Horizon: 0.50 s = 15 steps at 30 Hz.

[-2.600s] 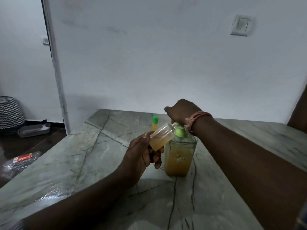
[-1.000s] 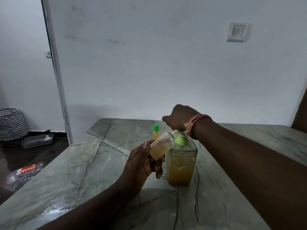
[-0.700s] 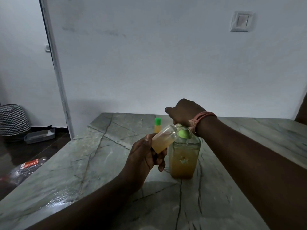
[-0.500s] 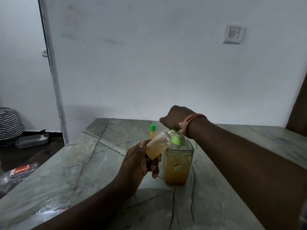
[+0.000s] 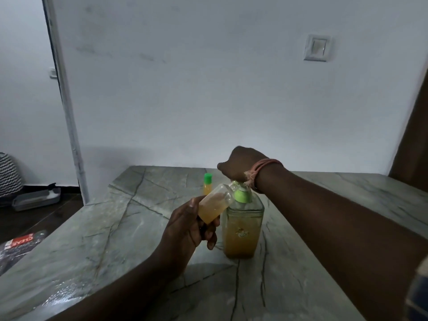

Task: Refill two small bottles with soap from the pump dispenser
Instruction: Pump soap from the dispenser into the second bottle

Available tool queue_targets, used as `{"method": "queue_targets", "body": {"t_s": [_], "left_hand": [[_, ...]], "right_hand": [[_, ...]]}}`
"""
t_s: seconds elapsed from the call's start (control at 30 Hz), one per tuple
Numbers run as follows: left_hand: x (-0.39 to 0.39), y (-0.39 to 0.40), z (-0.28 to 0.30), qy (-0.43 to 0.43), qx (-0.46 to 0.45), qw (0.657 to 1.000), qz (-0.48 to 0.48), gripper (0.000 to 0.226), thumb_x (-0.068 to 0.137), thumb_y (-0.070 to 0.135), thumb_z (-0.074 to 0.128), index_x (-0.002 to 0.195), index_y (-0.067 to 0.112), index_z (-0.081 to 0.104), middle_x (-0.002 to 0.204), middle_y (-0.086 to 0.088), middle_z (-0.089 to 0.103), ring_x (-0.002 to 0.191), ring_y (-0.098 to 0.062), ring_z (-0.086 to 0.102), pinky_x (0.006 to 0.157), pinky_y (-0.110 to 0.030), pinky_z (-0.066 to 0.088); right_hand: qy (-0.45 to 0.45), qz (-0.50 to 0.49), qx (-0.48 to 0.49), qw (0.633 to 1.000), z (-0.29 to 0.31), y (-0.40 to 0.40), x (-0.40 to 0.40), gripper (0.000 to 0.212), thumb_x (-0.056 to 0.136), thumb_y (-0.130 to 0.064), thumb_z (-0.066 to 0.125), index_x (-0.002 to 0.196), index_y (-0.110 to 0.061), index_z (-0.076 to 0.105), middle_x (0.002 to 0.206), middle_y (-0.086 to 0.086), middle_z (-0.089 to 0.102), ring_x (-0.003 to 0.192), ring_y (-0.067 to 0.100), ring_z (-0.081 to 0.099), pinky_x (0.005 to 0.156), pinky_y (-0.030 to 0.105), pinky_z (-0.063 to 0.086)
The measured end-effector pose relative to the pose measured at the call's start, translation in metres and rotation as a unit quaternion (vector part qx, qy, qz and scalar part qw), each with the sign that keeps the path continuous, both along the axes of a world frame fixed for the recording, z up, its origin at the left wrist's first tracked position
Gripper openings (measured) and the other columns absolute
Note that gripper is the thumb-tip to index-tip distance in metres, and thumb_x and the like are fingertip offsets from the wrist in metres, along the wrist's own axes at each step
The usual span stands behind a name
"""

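Observation:
On the marble table (image 5: 111, 230) stands a clear square pump dispenser (image 5: 242, 232) with a green collar, more than half full of amber soap. My right hand (image 5: 240, 165), with a pink band at the wrist, sits curled over the pump head and hides it. My left hand (image 5: 185, 230) grips a small clear bottle (image 5: 214, 203), tilted with its mouth up against the pump spout and partly filled with amber soap. A second small bottle (image 5: 207, 183) with a green cap stands upright behind, farther back on the table.
The white wall with a light switch (image 5: 317, 47) rises just behind the table. On the floor at left are a zigzag basket (image 5: 9, 174), a grey tray (image 5: 37, 199) and a plastic packet (image 5: 18, 246). A dark brown panel (image 5: 414, 140) borders the right edge.
My right hand has bobbed down and up on the pump head. My left hand has kept the small bottle at the spout. The second bottle has not moved.

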State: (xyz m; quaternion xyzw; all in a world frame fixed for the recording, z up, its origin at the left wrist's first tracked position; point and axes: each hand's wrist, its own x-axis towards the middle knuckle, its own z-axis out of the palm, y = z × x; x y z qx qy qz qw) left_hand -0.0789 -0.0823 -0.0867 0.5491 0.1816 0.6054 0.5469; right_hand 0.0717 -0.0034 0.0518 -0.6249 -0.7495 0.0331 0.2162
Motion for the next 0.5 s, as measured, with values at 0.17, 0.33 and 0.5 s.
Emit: {"method": "queue_targets", "body": {"t_s": [0.17,0.33,0.5], "left_hand": [[-0.001,0.001,-0.002,-0.004,-0.001,1.000,-0.010,0.078,0.073,0.062,0.074,0.124,0.005,0.061,0.085,-0.022,0.060,0.057,-0.021,0.052,0.050,-0.032,0.048],[0.000,-0.001,0.001,0.004,-0.010,1.000,0.000,0.085,0.071,0.065,0.074,0.128,0.003,0.057,0.084,-0.021,0.060,0.057,-0.021,0.052,0.049,-0.032,0.049],[-0.001,-0.002,0.000,0.000,-0.006,1.000,0.002,0.085,0.075,0.063,0.072,0.130,0.002,0.055,0.086,-0.021,0.061,0.058,-0.021,0.053,0.050,-0.033,0.049]], "right_hand": [[0.084,0.013,0.014,0.996,-0.012,0.005,-0.001,0.033,0.081,-0.038,0.050,0.067,-0.011,0.062,0.075,0.005,0.071,0.071,0.026,0.065,0.068,0.032,0.051],[0.065,0.021,-0.007,0.998,-0.011,0.004,0.001,0.034,0.084,-0.036,0.049,0.068,-0.010,0.063,0.080,0.007,0.072,0.073,0.025,0.064,0.072,0.033,0.052],[-0.030,0.008,0.030,0.999,0.002,-0.001,-0.001,0.033,0.088,-0.041,0.051,0.066,-0.017,0.052,0.071,0.003,0.059,0.070,0.022,0.058,0.060,0.028,0.041]]}}
